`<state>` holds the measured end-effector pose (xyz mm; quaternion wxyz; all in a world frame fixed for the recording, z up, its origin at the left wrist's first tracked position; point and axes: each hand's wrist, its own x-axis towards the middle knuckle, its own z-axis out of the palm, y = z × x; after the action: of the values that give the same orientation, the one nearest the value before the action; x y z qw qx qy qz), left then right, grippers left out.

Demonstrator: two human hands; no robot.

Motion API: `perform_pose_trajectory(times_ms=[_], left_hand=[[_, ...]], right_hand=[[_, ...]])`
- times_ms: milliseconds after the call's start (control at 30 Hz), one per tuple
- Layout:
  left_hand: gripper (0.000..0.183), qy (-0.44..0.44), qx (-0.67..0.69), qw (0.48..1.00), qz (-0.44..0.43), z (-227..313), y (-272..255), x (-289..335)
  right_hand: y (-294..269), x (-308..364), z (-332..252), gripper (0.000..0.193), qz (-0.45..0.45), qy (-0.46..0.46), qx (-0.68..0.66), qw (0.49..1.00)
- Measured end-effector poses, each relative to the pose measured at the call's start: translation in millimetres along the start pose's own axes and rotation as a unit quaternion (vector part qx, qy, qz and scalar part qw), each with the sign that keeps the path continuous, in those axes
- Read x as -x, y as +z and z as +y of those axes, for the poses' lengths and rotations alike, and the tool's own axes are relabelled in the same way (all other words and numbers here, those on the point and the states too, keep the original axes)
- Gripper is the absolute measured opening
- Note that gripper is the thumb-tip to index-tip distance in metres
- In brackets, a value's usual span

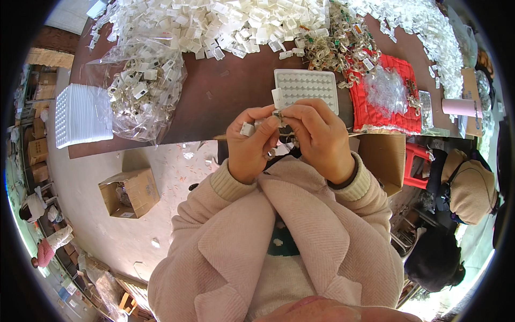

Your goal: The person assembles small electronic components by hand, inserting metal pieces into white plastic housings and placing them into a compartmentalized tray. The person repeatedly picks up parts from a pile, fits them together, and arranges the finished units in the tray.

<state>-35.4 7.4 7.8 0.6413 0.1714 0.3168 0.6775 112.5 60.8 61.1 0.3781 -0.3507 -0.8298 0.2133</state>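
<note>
Close together above the table's near edge, both hands work on a small part. My left hand (pixel 251 142) is closed, pinching a white plastic casing (pixel 277 99) between thumb and forefinger. Another white casing (pixel 247 129) is tucked between its fingers. My right hand (pixel 320 137) has thumb and forefinger pressed on a tiny greenish piece (pixel 279 114) at the casing's lower end. The fingertips partly hide that piece. Right behind the hands lies a white tray (pixel 333 99) with rows of small hollows.
White casings (pixel 214 27) heap at the back, beside tangled small components (pixel 340 45). A clear bag of parts (pixel 142 88) and stacked trays (pixel 83 115) stand left. Red cloth (pixel 386 110) carries clear plastic bits. Cardboard boxes (pixel 142 190) and a red stool (pixel 417 166) are below table level.
</note>
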Motion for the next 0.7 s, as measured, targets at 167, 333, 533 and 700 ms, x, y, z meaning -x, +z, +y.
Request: perform_pose_trajectory(times_ms=[167,333,533,700], left_hand=[[0.021,-0.005,-0.024,1.000,0.006,2,-1,1],[0.019,-0.068,0.036,0.997,0.011,6,-1,0],[0.019,-0.125,0.062,0.990,-0.010,8,-4,0],[0.025,-0.155,0.059,0.986,0.001,7,-6,0]], right_hand=[[-3,2,-3,0.028,-0.022,0.004,-0.008,1.000],[2,0,-1,0.028,0.043,-0.007,-0.005,0.999],[9,-5,4,0.024,0.076,-0.040,-0.021,0.996],[8,-1,6,0.018,0.056,0.033,-0.070,0.995]])
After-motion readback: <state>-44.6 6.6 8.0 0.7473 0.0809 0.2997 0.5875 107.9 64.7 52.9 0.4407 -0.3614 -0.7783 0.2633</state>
